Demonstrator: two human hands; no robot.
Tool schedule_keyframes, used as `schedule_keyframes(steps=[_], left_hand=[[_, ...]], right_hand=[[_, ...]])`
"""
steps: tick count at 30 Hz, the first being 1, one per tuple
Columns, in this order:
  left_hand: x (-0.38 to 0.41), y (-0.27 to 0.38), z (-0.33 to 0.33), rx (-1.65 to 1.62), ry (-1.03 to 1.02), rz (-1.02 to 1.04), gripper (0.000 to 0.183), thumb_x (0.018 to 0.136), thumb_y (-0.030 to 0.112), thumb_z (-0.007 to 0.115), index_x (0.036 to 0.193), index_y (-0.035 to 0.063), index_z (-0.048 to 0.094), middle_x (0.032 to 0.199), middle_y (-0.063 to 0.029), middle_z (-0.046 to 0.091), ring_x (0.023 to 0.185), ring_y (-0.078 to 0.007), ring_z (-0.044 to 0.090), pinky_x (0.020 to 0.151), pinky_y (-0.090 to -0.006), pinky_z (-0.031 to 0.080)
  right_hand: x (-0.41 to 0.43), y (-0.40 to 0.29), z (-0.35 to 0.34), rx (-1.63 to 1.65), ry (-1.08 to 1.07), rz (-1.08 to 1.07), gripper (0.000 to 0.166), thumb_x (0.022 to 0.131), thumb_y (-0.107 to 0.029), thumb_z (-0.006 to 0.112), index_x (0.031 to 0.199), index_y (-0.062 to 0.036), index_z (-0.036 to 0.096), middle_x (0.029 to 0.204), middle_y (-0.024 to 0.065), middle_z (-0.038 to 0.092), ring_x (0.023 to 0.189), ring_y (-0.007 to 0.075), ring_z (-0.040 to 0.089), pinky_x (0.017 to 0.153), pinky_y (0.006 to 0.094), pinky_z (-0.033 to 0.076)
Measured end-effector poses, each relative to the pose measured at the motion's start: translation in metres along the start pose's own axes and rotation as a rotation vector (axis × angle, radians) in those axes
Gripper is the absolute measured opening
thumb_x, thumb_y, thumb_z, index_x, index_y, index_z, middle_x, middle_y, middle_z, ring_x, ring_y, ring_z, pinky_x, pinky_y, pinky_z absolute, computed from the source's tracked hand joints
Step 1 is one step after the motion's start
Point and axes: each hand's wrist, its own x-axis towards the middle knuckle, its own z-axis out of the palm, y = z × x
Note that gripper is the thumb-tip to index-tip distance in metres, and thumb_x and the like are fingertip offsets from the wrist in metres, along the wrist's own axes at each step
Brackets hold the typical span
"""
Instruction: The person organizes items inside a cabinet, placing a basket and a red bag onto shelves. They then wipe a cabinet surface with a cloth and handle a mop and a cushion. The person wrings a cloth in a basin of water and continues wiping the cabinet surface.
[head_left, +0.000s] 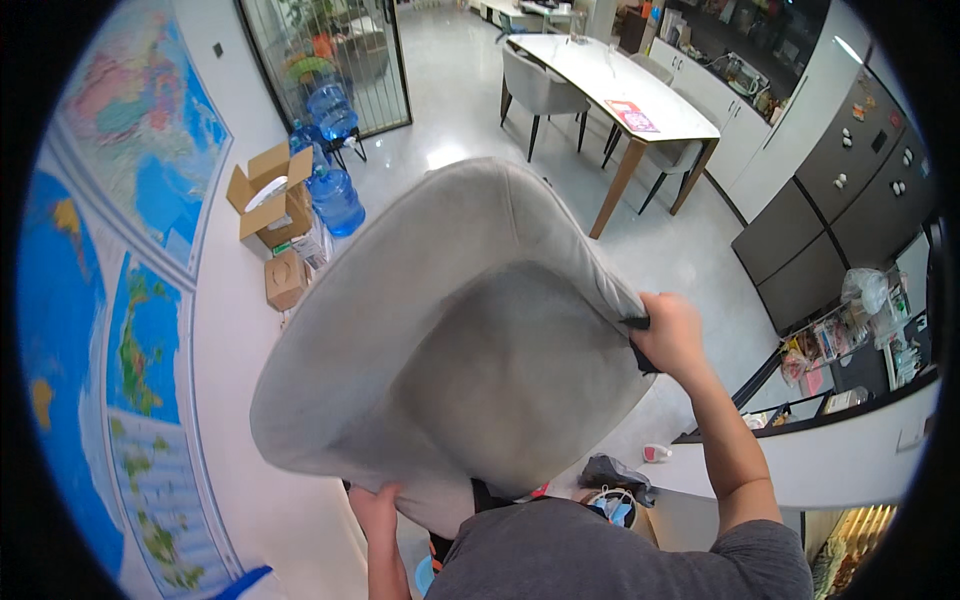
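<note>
A grey upholstered chair (517, 375) with a curved back (420, 225) fills the middle of the view, held up against my body and turned so its seat faces me. My right hand (671, 334) grips its right edge, where something black shows under the fingers. At the lower left, my left hand (375, 506) is closed around the chair's other edge, its fingertips partly hidden. The chair's legs are out of sight.
Wall maps (142, 337) line the left. Blue water jugs (337, 199) and an open cardboard box (274, 202) stand beyond the chair. A white dining table (592, 67) with grey chairs is farther off. A dark refrigerator (832, 195) and a bin (634, 510) are at right.
</note>
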Motion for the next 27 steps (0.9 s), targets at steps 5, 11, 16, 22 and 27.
schedule_keyframes(steps=[5,11,16,22,27], left_hand=[[0.138,0.026,0.029,-0.126,-0.138,-0.158,0.037,0.068,-0.001,0.069,0.105,-0.0071,0.067,0.106,-0.0115,0.071,0.095,-0.0234,0.067,0.088,-0.0325,0.051],[0.241,0.053,0.090,-0.134,-0.234,-0.214,0.044,0.070,-0.003,0.067,0.113,-0.0087,0.064,0.111,-0.0125,0.069,0.100,-0.0237,0.066,0.090,-0.0329,0.050],[0.289,0.095,0.159,-0.134,-0.227,-0.206,0.040,0.071,0.000,0.067,0.110,-0.0098,0.065,0.110,-0.0132,0.070,0.098,-0.0252,0.067,0.089,-0.0338,0.051],[0.341,0.061,0.243,0.159,-0.274,-0.210,0.037,0.069,0.004,0.070,0.103,-0.0104,0.067,0.102,-0.0153,0.072,0.090,-0.0260,0.068,0.084,-0.0365,0.051],[0.349,0.044,0.343,0.157,-0.143,-0.217,0.032,0.071,0.012,0.072,0.096,-0.0086,0.070,0.093,-0.0153,0.074,0.084,-0.0249,0.070,0.080,-0.0367,0.052]], right_hand=[[0.131,-0.018,0.050,-0.037,-0.106,0.064,0.019,0.065,-0.013,0.074,0.082,-0.0085,0.069,0.073,0.0152,0.064,0.077,0.0351,0.063,0.067,0.0476,0.051],[0.251,-0.008,0.096,-0.064,-0.213,0.116,0.025,0.068,-0.015,0.073,0.093,-0.0135,0.075,0.079,0.0142,0.067,0.082,0.0353,0.065,0.072,0.0472,0.052],[0.341,0.027,0.152,-0.097,-0.263,0.066,0.015,0.070,-0.017,0.072,0.082,-0.0082,0.071,0.078,0.0156,0.069,0.082,0.0368,0.067,0.071,0.0488,0.053],[0.447,0.093,0.247,-0.088,-0.441,0.001,0.020,0.070,-0.016,0.071,0.088,-0.0080,0.072,0.085,0.0157,0.070,0.087,0.0377,0.067,0.076,0.0492,0.053],[0.516,0.180,0.359,-0.009,-0.477,-0.087,0.021,0.069,-0.016,0.071,0.089,-0.0102,0.073,0.088,0.0144,0.071,0.088,0.0369,0.068,0.077,0.0482,0.054]])
